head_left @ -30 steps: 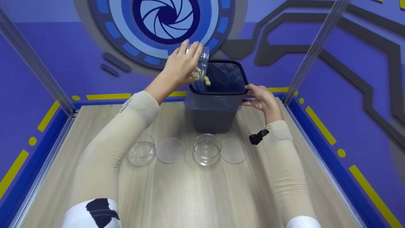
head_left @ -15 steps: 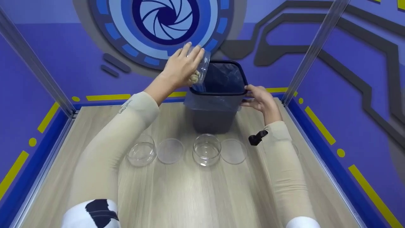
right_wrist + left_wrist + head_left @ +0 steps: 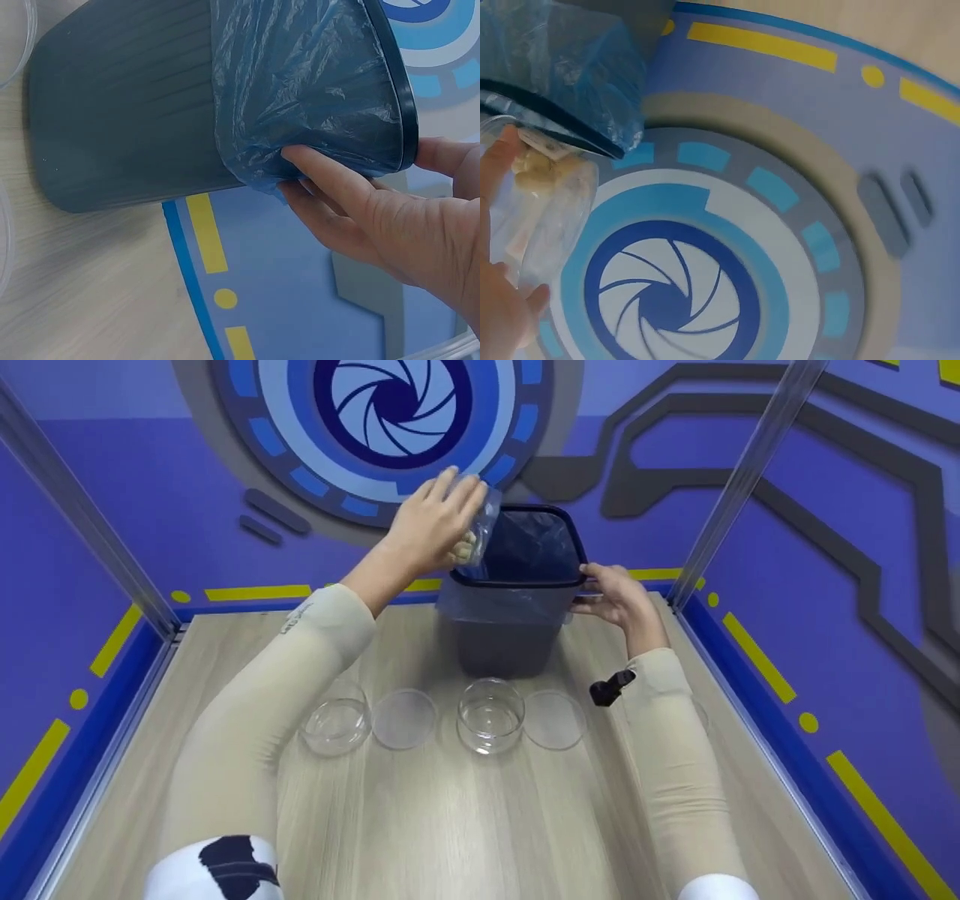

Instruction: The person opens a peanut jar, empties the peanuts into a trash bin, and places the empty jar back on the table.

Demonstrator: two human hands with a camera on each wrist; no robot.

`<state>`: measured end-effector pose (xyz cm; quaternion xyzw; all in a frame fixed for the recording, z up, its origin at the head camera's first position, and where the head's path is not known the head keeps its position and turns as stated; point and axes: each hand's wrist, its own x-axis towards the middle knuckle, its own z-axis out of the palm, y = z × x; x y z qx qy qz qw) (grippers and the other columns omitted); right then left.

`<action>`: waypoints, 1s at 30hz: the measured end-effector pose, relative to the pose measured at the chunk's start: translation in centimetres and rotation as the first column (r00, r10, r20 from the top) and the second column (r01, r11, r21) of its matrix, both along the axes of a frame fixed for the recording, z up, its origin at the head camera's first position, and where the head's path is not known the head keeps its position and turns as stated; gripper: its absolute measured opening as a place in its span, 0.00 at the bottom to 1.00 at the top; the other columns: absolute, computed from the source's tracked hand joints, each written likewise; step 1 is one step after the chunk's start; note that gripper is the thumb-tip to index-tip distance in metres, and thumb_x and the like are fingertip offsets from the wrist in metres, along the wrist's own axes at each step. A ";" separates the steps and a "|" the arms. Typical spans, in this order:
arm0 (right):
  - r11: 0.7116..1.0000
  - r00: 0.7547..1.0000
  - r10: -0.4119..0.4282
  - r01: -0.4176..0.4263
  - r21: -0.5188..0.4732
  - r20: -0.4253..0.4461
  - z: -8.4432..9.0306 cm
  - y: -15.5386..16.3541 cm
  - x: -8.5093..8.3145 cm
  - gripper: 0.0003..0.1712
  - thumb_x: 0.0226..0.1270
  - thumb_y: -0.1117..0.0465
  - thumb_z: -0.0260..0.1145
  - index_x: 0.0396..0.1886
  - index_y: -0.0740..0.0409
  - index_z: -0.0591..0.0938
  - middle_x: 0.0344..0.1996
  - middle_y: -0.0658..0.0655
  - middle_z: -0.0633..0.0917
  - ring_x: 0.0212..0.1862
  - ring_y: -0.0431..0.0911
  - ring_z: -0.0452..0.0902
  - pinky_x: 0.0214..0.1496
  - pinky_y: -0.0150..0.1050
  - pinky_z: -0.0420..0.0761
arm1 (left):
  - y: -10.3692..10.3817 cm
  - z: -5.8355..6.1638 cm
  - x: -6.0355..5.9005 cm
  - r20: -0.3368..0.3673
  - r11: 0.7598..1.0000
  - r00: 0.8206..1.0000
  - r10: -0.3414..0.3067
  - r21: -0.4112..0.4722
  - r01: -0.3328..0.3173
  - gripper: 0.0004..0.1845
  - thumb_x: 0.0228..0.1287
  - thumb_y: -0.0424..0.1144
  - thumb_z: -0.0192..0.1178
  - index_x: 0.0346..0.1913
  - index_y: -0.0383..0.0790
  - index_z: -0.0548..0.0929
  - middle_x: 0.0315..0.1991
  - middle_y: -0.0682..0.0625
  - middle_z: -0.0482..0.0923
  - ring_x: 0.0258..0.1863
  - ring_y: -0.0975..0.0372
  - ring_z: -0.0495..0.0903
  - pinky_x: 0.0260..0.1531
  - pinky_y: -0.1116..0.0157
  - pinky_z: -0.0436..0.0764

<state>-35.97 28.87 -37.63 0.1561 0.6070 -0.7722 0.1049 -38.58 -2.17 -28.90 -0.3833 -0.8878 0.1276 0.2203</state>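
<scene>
A dark grey waste bin lined with a blue plastic bag stands at the back of the wooden table. My left hand grips a clear jar, tipped mouth-down over the bin's left rim, with pale lumps at its mouth. In the left wrist view the jar and lumps lie beside the bin's rim. My right hand holds the bin's right rim, thumb on top, fingers on the bag below the rim.
In front of the bin lie two empty clear jars and two round clear lids in a row. Blue walls and metal posts fence the table on three sides.
The jar has tilted a little further over the bin and the lumps that hung out past its mouth a second ago have dropped away. The right hand has stayed on the rim.
</scene>
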 end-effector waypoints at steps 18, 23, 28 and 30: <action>1.000 1.000 0.006 -0.006 0.024 -0.003 0.2 -0.1 0.2 0.12 0.82 0.59 0.49 0.54 0.62 0.67 0.55 0.62 0.71 0.70 0.64 0.66 0.69 0.59 0.71 | 0.3 -0.1 0.0 -0.038 0.999 0.999 -0.003 0.041 0.004 0.55 0.57 0.48 0.75 0.79 0.35 0.54 0.78 0.38 0.55 0.77 0.42 0.53 0.75 0.48 0.61; 1.000 1.000 0.002 -0.002 0.022 0.003 0.2 -0.2 0.1 0.12 0.82 0.59 0.49 0.55 0.62 0.66 0.56 0.62 0.70 0.71 0.65 0.64 0.70 0.59 0.70 | 0.5 0.2 -0.1 -0.003 0.999 1.000 0.018 0.034 -0.017 0.59 0.54 0.51 0.77 0.80 0.35 0.51 0.79 0.38 0.53 0.78 0.42 0.51 0.75 0.48 0.59; 1.000 1.000 0.006 -0.006 0.023 0.010 0.2 -0.3 0.1 0.18 0.82 0.59 0.48 0.63 0.63 0.63 0.57 0.62 0.70 0.72 0.65 0.62 0.70 0.58 0.70 | 0.5 0.2 0.0 0.025 0.998 0.999 0.028 0.063 -0.029 0.56 0.58 0.47 0.75 0.80 0.36 0.51 0.79 0.39 0.52 0.79 0.42 0.50 0.76 0.49 0.58; 1.000 1.000 0.003 -0.003 0.024 0.008 0.2 -0.3 0.1 0.15 0.82 0.59 0.48 0.60 0.63 0.65 0.55 0.61 0.70 0.71 0.65 0.64 0.70 0.58 0.71 | 0.5 0.1 0.0 0.031 0.997 0.999 0.034 0.063 -0.036 0.57 0.57 0.49 0.75 0.81 0.36 0.50 0.79 0.39 0.52 0.79 0.42 0.49 0.76 0.49 0.58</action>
